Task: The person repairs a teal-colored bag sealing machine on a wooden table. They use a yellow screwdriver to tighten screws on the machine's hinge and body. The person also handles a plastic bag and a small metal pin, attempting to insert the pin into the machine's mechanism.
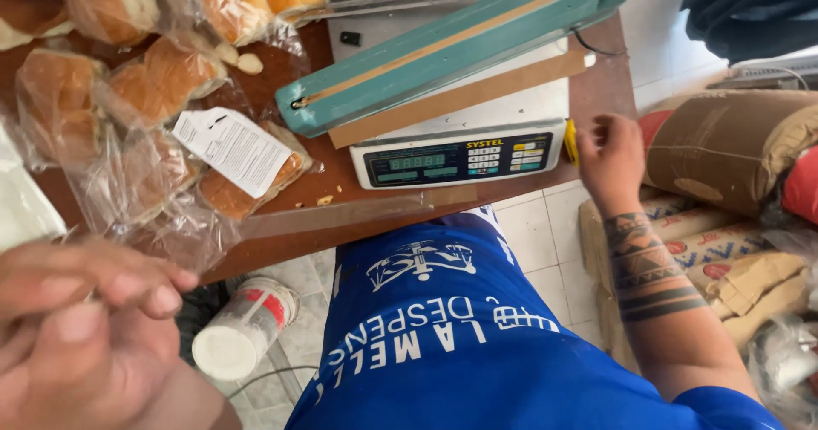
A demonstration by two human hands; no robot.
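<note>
Your right hand [610, 159], loosely curled and empty, hovers at the table's front edge beside the scale [464, 159]; your left hand [81, 328] is blurred, grip untellable. The bagged rolls [162, 80] look light, soft, slippery: lift by the film.

At the top centre of the frame, a teal bar heat sealer [443, 51] lies on a white digital weighing scale [464, 144] on your brown wooden worktop [596, 89]. Clear plastic bags of bread rolls [128, 98] fill the upper left. Your right hand [612, 159] hangs at the scale's right corner; your left hand [81, 336] sits lower left.
</note>
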